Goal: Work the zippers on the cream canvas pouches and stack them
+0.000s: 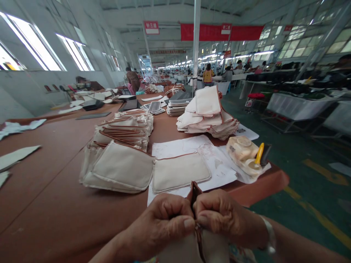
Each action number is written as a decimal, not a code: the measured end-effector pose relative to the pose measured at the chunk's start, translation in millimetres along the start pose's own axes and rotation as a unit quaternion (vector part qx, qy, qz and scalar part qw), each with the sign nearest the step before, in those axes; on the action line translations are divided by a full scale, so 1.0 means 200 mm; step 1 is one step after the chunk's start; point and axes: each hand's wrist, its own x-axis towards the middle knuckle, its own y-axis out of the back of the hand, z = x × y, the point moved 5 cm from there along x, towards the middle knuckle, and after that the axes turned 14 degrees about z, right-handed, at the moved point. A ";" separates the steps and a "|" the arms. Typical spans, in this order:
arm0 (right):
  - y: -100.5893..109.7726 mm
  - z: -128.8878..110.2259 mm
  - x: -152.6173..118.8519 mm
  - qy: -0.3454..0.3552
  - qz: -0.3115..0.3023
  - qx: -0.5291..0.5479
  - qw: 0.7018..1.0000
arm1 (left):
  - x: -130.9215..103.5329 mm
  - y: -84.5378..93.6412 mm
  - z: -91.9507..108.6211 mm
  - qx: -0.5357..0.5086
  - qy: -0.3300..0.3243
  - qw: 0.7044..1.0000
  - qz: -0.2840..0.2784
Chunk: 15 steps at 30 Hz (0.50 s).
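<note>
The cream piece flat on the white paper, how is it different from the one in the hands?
The flat piece lies on the white paper; the held piece is pinched by the left hand and the right hand. The held piece's brown edging runs up and down in view; the flat piece's runs across. Both are cream with brown edging.
</note>
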 end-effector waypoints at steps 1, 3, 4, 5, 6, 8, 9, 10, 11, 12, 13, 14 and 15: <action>-0.01 0.04 0.00 -0.025 0.003 0.064 0.998 | 0.00 0.00 0.00 -0.015 -0.005 1.000 0.004; -0.01 0.10 0.00 -0.068 0.007 0.157 0.985 | 0.01 0.00 -0.01 -0.019 -0.014 1.000 0.010; 0.00 0.12 0.00 -0.077 0.009 0.176 0.981 | 0.01 0.00 -0.01 -0.018 -0.011 1.000 0.006; 0.01 0.12 0.00 -0.076 0.011 0.180 0.981 | 0.01 0.01 -0.02 -0.016 -0.003 1.000 -0.001; 0.03 0.10 0.01 -0.067 0.011 0.175 0.982 | 0.01 0.01 -0.02 -0.012 0.007 1.000 -0.009; 0.06 0.05 0.02 -0.043 0.004 0.138 0.989 | 0.01 0.02 -0.02 0.000 0.020 1.000 -0.022; 0.07 0.01 0.03 -0.032 -0.003 0.101 0.994 | 0.01 0.02 -0.02 0.013 0.017 1.000 -0.022; 0.08 -0.02 0.04 -0.025 -0.016 0.054 0.998 | 0.01 0.02 -0.01 0.032 0.006 0.999 -0.018; 0.08 -0.05 0.05 -0.020 -0.030 0.000 0.999 | 0.01 0.02 0.01 0.054 -0.011 0.998 -0.012; 0.07 -0.07 0.05 -0.016 -0.042 -0.054 0.997 | 0.02 0.02 0.02 0.073 -0.032 0.997 -0.004; 0.07 -0.09 0.06 -0.011 -0.053 -0.099 0.994 | 0.02 0.02 0.04 0.086 -0.052 0.995 0.003; 0.06 -0.10 0.07 -0.007 -0.062 -0.126 0.990 | 0.02 0.02 0.05 0.093 -0.072 0.993 0.008; 0.05 -0.11 0.08 -0.003 -0.071 -0.135 0.988 | 0.03 0.02 0.07 0.091 -0.083 0.992 0.012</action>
